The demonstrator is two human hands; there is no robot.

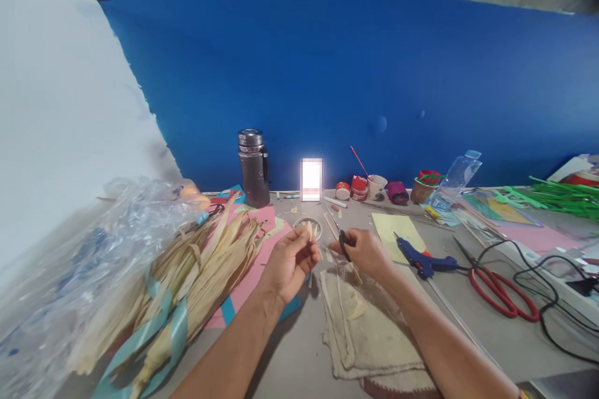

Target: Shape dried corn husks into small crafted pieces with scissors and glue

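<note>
My left hand (pixel 291 260) is closed in a pinch on a small pale strip of dried husk (pixel 309 230), held upright over the table. My right hand (pixel 364 250) grips small black-handled scissors (pixel 340 238), blades pointing up and left toward the strip. Both hands hover above a beige folded cloth (pixel 369 330) with husk scraps on it. A small round tin (pixel 309 225) lies just behind the hands.
A pile of dried corn husks (pixel 201 274) and a clear plastic bag (pixel 88 255) lie left on pink paper. A blue glue gun (pixel 423 259), red-handled scissors (pixel 503 293) and black cables sit right. A grey flask (pixel 253 168), cups, jars and a plastic bottle (pixel 453 182) line the blue wall.
</note>
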